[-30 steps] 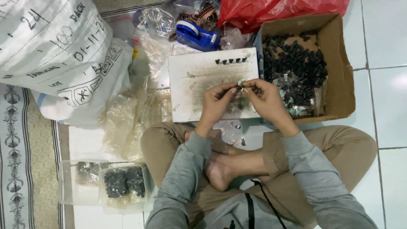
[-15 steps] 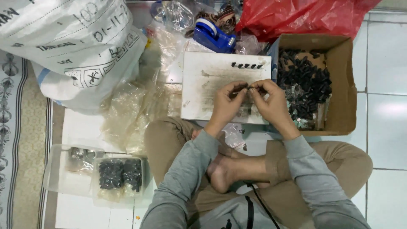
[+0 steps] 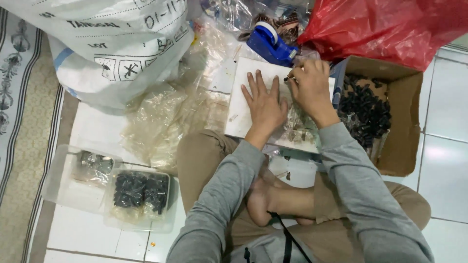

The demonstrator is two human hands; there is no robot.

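I sit cross-legged on a tiled floor with a white board [image 3: 239, 117] in front of my knees. My left hand [image 3: 263, 104] lies flat on the board, palm down, fingers spread. My right hand [image 3: 309, 87] rests beside it at the board's far edge, its fingertips pinched on a small dark part [image 3: 288, 77]. Small clear and dark bits lie on the board under my right wrist. To the right stands an open cardboard box [image 3: 407, 122] full of small black parts [image 3: 365, 112].
A large white printed sack [image 3: 112, 44] fills the upper left. Crumpled clear plastic bags [image 3: 165, 122] lie left of the board. A blue tape dispenser [image 3: 270, 44] and a red plastic bag [image 3: 385, 27] sit behind it. Clear trays [image 3: 63, 190] with bagged black parts sit lower left.
Both hands were raised together, working a small part between the fingertips. Now my left hand is pressed flat on the board and my right hand has moved to the board's far edge.
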